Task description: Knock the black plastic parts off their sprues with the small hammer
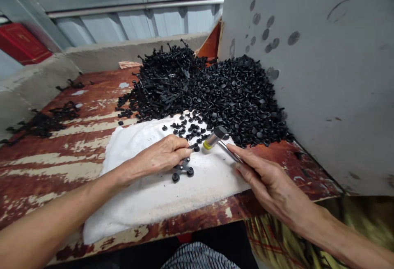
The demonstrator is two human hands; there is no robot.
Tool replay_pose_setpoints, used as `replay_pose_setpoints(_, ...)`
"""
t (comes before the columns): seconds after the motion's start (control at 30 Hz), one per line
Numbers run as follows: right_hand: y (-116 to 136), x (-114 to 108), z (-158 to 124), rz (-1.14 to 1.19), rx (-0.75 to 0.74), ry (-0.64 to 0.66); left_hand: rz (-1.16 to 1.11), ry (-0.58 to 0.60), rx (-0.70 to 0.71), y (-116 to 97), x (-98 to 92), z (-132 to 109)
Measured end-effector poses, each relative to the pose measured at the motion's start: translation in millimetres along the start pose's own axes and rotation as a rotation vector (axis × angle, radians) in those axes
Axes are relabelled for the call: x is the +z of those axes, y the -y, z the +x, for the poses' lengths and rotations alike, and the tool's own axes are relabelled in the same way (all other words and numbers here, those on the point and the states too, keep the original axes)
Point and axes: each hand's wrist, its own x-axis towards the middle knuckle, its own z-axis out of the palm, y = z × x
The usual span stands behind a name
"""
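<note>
Two hands right over the white cloth, and look at that grip: the right hand (271, 183) is wrapped firmly around the metal handle of a small mallet (215, 138), its dark head and yellow face angled in close beside the left hand's fingertips. The left hand (156, 158) comes across from the other side, fingers drawn narrow and pinching what looks like a small black plastic piece (193, 147). Just below those fingers sits a black plastic runner (182, 169) with round studs at its ends, lying on the cloth (172, 197). Loose black studs (187, 128) scatter up the cloth into a big heap of studs (243, 96), with tangled black runners (166, 76) piled behind it. All this is on a peeling red-painted surface (58, 166), with a scuffed grey metal sheet (310, 64) standing along the right side. Now the danger: with the mallet this near, a glancing or mistimed blow could catch the left fingertips. A small piece could also skid on that soft cloth, and a knock to the heap could send studs sliding down.
</note>
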Motion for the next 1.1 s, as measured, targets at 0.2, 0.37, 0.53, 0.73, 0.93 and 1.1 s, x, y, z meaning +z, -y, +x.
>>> replay_pose_setpoints(0.2, 5.8, 0.0, 12.6, -0.136, -0.145, 0.074, 0.008, -0.036, -0.006, 1.0, -0.9, 1.9)
replay_pose_setpoints(0.37, 14.5, -2.7, 14.2, -0.163, -0.216, -0.015, -0.012, 0.006, -0.044, 1.7, -0.2, 3.3)
replay_pose_setpoints(0.53, 14.5, -3.9, 14.3, -0.3, -0.203, 0.119, 0.016, -0.014, -0.05, 1.3, 0.9, 2.8)
replay_pose_setpoints(0.73, 12.9, -4.1, 17.5, -0.244, -0.183, 0.063, 0.039, -0.02, -0.041, 1.8, 1.0, 3.3)
replay_pose_setpoints(0.93, 14.1, -2.0, 15.2, -0.156, -0.212, -0.062, 0.026, -0.001, -0.055, 2.3, 2.4, 4.7)
replay_pose_setpoints(1.1, 8.5, 1.0, 13.1, -0.12, -0.119, 0.101, -0.057, 0.005, -0.037, 4.2, -0.1, 3.7)
